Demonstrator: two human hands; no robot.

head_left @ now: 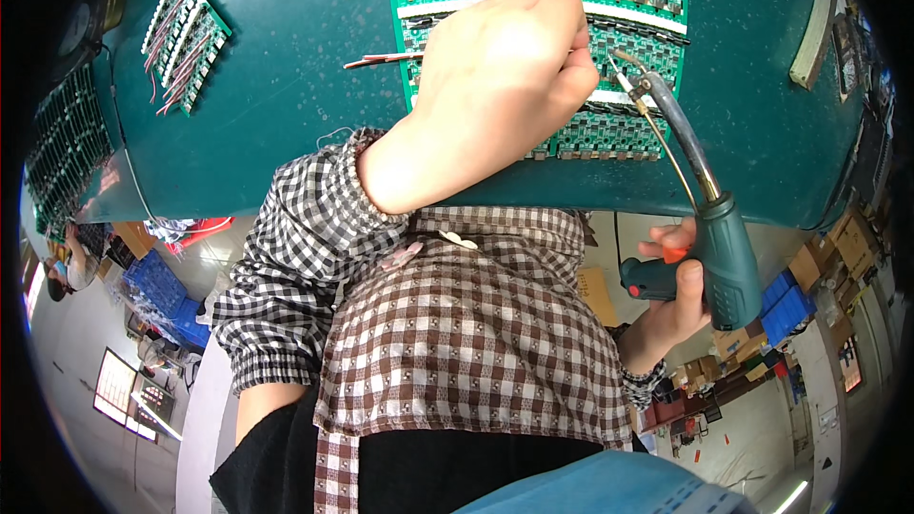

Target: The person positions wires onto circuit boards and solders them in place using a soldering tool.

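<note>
A: What's the biggest thing in view?
B: A dark green workbench (286, 57), and on it a large panel of green circuit boards (628, 9) with thin red wires lying across its rows. A smaller panel of boards (186, 38) sits well apart, towards the left edge.

A: And the hands?
B: The left hand (500, 67) rests on the large panel, fingers curled in a loose fist. Whether they pinch anything at the tips I cannot tell; the knuckles hide it.

A: The right one?
B: The right hand (671, 300) is wrapped tight around the green grip of a pistol-style soldering iron (709, 228), below the bench edge. Its metal tip (624, 81) reaches the large panel, just beside the left fingertips.
</note>
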